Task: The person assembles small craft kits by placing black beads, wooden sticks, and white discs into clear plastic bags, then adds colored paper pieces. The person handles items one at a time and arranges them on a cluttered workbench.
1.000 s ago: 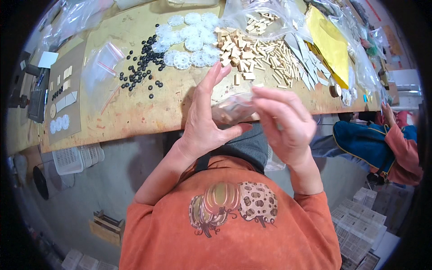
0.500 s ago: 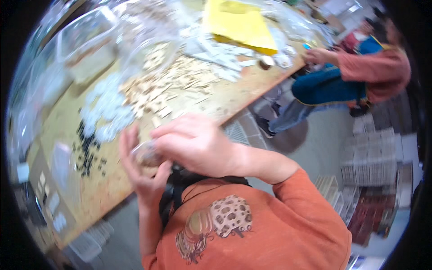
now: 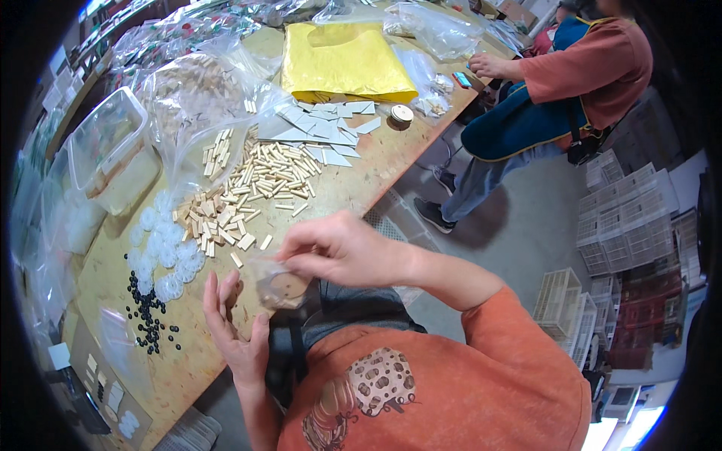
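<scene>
My right hand (image 3: 342,252) pinches the top of a small clear plastic bag (image 3: 284,290) with a round, tan wooden-looking piece inside. It hangs over the table's near edge. Just left of the bag is my left hand (image 3: 235,327), fingers spread and apart, holding nothing. Beyond the hands lie a heap of short wooden dowels (image 3: 274,174) and flat wooden blocks (image 3: 218,218). Translucent white rings (image 3: 171,259) and small black beads (image 3: 150,312) are scattered to the left.
A yellow bag (image 3: 342,64), grey-white cards (image 3: 323,128) and a stack of wooden discs (image 3: 401,114) lie farther back. A clear tub (image 3: 113,154) stands at left. At right, a co-worker in an orange sleeve (image 3: 590,64) handles something; white crates (image 3: 624,218) are stacked behind.
The small bag now hangs from my right hand, lower and right of where it was between both hands. My left hand has moved down, apart from it. The whole view has shifted.
</scene>
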`<action>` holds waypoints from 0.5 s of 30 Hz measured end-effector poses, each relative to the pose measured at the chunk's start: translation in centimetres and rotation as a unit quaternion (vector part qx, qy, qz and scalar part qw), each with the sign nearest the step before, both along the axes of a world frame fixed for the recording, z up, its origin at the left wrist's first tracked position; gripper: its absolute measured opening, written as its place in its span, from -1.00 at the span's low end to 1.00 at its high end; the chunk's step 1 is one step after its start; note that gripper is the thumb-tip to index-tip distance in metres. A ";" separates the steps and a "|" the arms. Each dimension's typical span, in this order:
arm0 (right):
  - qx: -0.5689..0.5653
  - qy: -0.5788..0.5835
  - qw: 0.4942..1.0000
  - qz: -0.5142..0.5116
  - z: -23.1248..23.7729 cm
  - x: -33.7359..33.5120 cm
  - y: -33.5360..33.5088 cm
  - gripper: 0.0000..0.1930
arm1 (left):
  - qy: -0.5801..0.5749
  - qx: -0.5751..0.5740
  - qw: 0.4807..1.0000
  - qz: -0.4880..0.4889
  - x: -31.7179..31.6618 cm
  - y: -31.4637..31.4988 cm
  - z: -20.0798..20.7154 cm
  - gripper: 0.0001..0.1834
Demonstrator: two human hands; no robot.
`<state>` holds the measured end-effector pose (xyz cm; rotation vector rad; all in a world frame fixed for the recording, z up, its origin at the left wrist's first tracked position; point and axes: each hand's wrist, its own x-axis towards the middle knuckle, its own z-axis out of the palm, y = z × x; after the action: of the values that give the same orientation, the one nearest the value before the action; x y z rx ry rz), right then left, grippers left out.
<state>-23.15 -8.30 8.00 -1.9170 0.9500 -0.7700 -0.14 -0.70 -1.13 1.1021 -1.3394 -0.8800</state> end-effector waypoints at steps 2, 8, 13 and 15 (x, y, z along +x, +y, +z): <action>0.085 -0.024 0.996 -0.027 -0.6 -2.3 -1.0 -0.90 | 0.002 0.016 1.000 0.005 0.1 0.0 -0.1 -0.12; 0.186 -0.082 0.962 -0.181 1.4 -10.5 -4.1 -0.93 | 0.009 0.023 0.999 0.020 0.4 0.6 -0.5 -0.27; 0.138 -0.110 0.948 -0.264 0.9 -16.6 -6.8 -0.93 | -0.023 0.021 0.999 0.037 -0.1 0.3 -0.7 -0.34; 0.162 -0.144 0.933 -0.286 1.0 -18.1 -7.9 -0.87 | -0.032 0.016 0.998 0.042 -0.2 0.3 -0.7 -0.37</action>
<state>-41.21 -16.22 8.96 -1.2008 1.3690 -1.1113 -0.37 -0.42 -1.87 1.2116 -1.3250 -0.8139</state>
